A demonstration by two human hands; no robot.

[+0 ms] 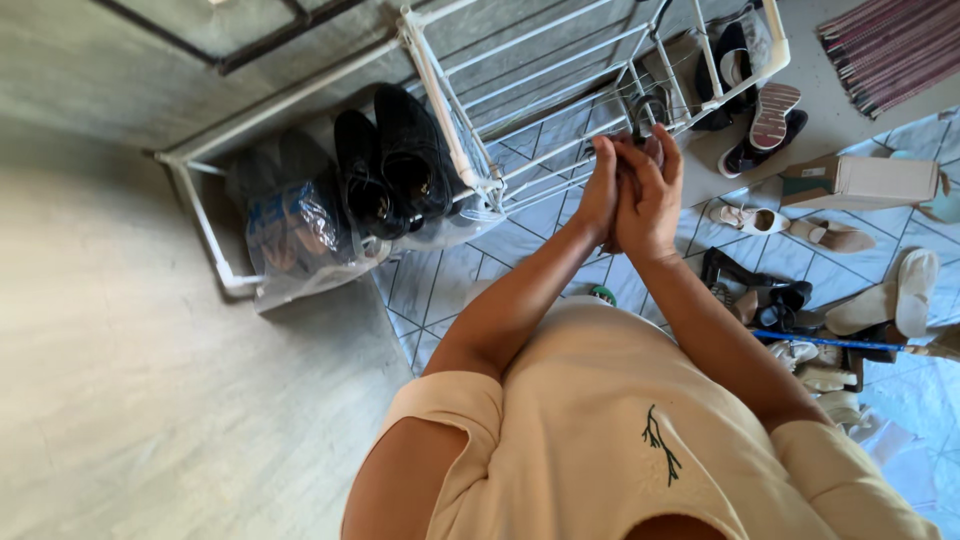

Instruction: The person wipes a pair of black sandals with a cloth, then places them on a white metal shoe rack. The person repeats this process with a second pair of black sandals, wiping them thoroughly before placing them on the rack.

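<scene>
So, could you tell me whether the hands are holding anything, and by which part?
The left hand and right hand are pressed together around something small and dark; what it is and where it is held cannot be told.

Shoes (395, 160) on rack (450, 110) shelf; bagged sandals (295, 235) left; box (860, 180) right.

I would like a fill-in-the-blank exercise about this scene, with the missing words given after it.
1. The two hands, left hand and right hand, are pressed ____.
2. The pair of black leather shoes sits on the ____ metal wire rack.
3. The cardboard box lies on the ____.

Missing words: together; white; floor
</scene>
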